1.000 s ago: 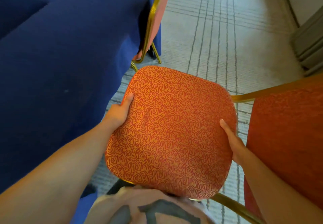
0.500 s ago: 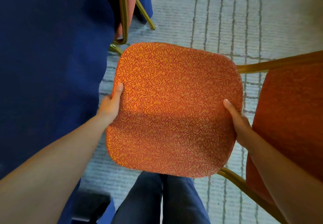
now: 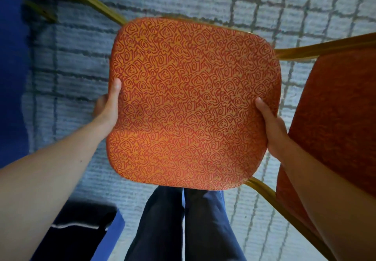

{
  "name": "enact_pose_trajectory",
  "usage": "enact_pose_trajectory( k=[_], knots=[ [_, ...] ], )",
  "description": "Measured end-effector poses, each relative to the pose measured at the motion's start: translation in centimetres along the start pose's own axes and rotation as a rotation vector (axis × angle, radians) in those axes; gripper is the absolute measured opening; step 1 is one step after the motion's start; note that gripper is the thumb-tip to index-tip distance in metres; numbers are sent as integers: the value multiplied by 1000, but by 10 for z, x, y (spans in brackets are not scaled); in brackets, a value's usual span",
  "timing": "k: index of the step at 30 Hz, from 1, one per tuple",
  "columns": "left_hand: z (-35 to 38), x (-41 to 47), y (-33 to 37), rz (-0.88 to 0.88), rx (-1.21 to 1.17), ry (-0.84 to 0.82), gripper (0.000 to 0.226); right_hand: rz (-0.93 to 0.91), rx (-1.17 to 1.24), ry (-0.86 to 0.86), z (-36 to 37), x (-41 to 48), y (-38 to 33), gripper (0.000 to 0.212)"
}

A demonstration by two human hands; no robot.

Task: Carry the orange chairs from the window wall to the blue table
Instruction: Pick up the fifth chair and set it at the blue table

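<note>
The person's legs (image 3: 183, 226) are standing right under the orange chair (image 3: 193, 101). The left grip (image 3: 107, 108) is holding the seat's left edge, thumb lying on top and fingers going under; the right grip (image 3: 270, 124) is holding the right edge the same way. The chair is being held over the carpet (image 3: 67, 57), just beside the blue surface (image 3: 10, 77). Its hidden legs could be knocking the person's shins, or bumping the gold legs (image 3: 97, 4) of another chair farther off. The seat cloth could be slipping out from under the thumbs too. No words or labels are showing anywhere
</note>
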State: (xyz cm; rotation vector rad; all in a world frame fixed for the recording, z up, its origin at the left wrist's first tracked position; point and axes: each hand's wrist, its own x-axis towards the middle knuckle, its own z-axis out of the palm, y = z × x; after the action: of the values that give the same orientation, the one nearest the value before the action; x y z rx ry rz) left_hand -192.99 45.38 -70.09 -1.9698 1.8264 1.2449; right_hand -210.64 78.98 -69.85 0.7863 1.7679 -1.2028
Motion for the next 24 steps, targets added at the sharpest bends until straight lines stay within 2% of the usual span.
enact_pose_trajectory(
  k=[5,8,15,20,24],
  knots=[
    [27,25,-5,27,28,58,74,17,23,-6,9,29,-4,76],
    [31,35,-8,13,56,71,74,18,26,31,14,34,-1,67],
    [27,30,-4,71,107,9,71,-60,-68,136,16,28,-6,61],
    [35,17,-1,142,95,166,64,-133,-225,215,22,23,-2,78],
    [42,-16,2,289,154,171,69,-274,-458,270,29,3,3,87]
  ],
)
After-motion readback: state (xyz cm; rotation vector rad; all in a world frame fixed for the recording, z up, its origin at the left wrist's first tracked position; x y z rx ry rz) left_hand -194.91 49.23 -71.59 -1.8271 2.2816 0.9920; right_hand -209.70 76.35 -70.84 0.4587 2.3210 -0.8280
